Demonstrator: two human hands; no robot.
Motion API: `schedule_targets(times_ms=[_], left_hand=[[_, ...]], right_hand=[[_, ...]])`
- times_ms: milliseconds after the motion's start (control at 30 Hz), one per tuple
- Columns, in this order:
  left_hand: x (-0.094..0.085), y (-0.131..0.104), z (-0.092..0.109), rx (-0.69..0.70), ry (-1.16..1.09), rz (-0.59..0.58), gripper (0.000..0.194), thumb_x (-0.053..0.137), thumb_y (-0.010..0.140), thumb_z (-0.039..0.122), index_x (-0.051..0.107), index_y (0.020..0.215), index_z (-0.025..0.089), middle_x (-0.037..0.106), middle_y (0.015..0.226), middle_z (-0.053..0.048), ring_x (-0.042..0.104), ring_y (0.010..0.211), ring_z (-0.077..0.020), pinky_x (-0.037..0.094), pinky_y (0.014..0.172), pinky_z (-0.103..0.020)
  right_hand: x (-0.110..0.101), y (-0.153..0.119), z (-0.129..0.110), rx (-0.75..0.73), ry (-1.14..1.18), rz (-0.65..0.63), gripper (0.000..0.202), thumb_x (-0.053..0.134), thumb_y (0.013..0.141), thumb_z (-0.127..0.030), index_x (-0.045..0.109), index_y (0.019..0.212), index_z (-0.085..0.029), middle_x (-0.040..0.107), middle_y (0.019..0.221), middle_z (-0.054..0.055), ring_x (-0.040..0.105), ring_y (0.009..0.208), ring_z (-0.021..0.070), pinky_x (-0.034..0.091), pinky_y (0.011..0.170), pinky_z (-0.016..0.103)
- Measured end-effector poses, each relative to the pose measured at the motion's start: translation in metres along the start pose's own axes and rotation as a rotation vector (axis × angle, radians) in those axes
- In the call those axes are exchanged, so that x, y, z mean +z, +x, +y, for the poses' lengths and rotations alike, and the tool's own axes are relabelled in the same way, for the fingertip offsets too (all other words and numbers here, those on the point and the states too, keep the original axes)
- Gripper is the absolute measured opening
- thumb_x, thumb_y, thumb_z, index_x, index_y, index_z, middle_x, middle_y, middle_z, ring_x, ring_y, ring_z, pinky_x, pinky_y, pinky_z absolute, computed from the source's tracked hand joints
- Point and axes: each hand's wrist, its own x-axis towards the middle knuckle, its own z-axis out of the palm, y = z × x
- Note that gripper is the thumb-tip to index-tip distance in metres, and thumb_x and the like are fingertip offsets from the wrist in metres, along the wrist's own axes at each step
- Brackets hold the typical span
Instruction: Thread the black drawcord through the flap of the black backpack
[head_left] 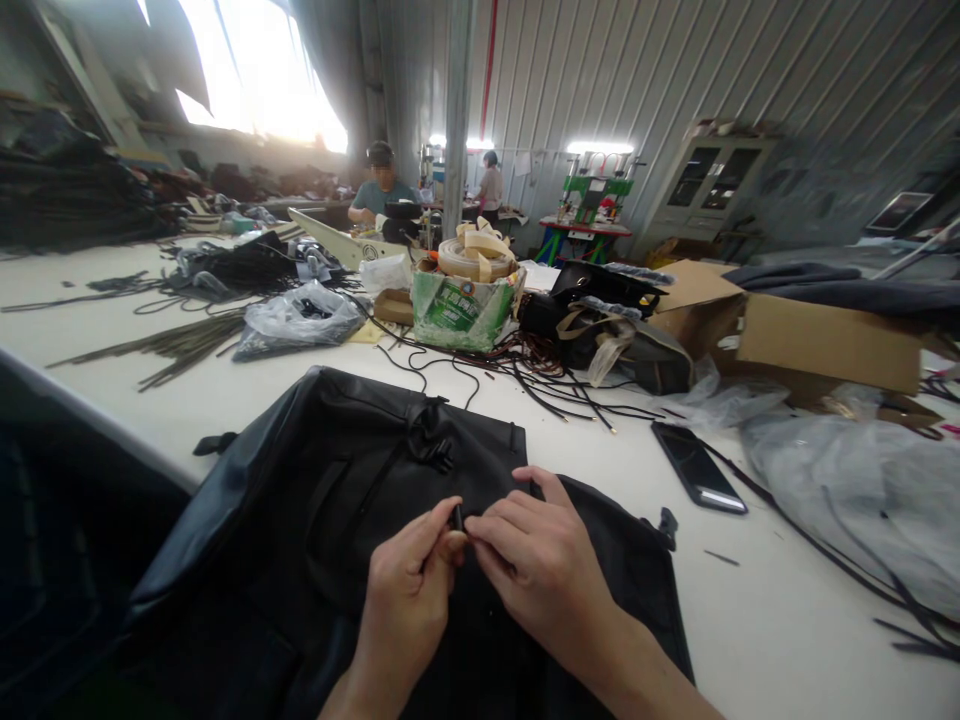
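A black bag (277, 520) with straps and buckles lies spread over the near part of the table. Above its middle, my left hand (412, 585) pinches a small black piece (457, 517) between thumb and forefinger; its exact kind is too small to tell. My right hand (540, 560) is beside it, thumb and fingertips pressed together right at that piece, its forefinger or another finger raised. What the right fingertips hold is hidden. A black buckle (442, 455) sits on the bag just beyond the hands, and another side buckle (667, 528) is at the right edge.
On the white table (750, 640) lie a phone (697, 467), black cords (555, 390), a plastic bag (300, 320), strips (187, 345), a green box (465, 312) with rolled tape and an open cardboard box (825, 340). Two people are at work in the background.
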Motion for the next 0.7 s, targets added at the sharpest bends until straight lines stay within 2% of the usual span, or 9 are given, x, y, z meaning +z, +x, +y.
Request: schedule_targets(times_ms=[100,167,267,333,567,700], left_hand=[[0.0,0.001,0.001,0.013,0.003,0.016,0.031,0.066,0.105,0.03,0.084,0.129,0.02,0.083,0.083,-0.007,0.068,0.052,-0.0136,0.056,0.049,-0.021],[0.001,0.0,0.002,0.03,0.012,0.024,0.031,0.065,0.106,0.028,0.083,0.13,0.019,0.083,0.085,-0.008,0.07,0.054,-0.0141,0.058,0.051,-0.021],[0.002,0.0,0.003,0.07,0.018,0.025,0.032,0.064,0.107,0.024,0.081,0.132,0.017,0.085,0.092,-0.009,0.076,0.063,-0.0156,0.064,0.061,-0.022],[0.003,-0.001,0.003,0.116,0.014,0.023,0.032,0.063,0.106,0.02,0.081,0.132,0.017,0.086,0.099,-0.01,0.081,0.072,-0.0172,0.068,0.068,-0.022],[0.005,-0.001,-0.004,0.331,0.058,0.063,0.039,0.062,0.104,0.005,0.077,0.138,0.018,0.087,0.115,-0.01,0.086,0.092,-0.0181,0.07,0.082,-0.02],[0.006,-0.002,-0.007,0.365,0.106,0.067,0.041,0.062,0.103,0.002,0.075,0.139,0.016,0.085,0.12,-0.012,0.086,0.102,-0.0186,0.068,0.093,-0.02]], right_hand=[[-0.004,0.0,0.0,0.015,0.013,-0.002,0.017,0.066,0.104,-0.008,0.072,0.1,-0.023,0.079,0.084,-0.003,0.066,0.072,0.0161,0.037,0.116,0.051],[-0.011,0.002,0.001,0.018,0.016,-0.057,0.014,0.067,0.104,-0.01,0.072,0.103,-0.023,0.079,0.087,-0.002,0.068,0.076,0.0177,0.036,0.117,0.053],[-0.021,0.007,0.0,0.014,-0.018,-0.18,0.013,0.064,0.104,-0.012,0.072,0.103,-0.023,0.075,0.086,0.0,0.066,0.08,0.0207,0.035,0.117,0.056],[-0.023,0.008,0.0,0.001,-0.059,-0.207,0.019,0.059,0.103,-0.009,0.071,0.099,-0.023,0.072,0.082,0.001,0.063,0.079,0.0214,0.036,0.116,0.055],[-0.012,0.005,0.0,-0.027,-0.044,-0.101,0.02,0.062,0.1,-0.007,0.07,0.091,-0.023,0.068,0.076,-0.001,0.058,0.077,0.0199,0.039,0.108,0.049],[-0.011,0.006,0.0,-0.025,-0.031,-0.068,0.02,0.065,0.101,-0.007,0.073,0.093,-0.023,0.071,0.076,-0.002,0.059,0.076,0.0189,0.039,0.106,0.049]])
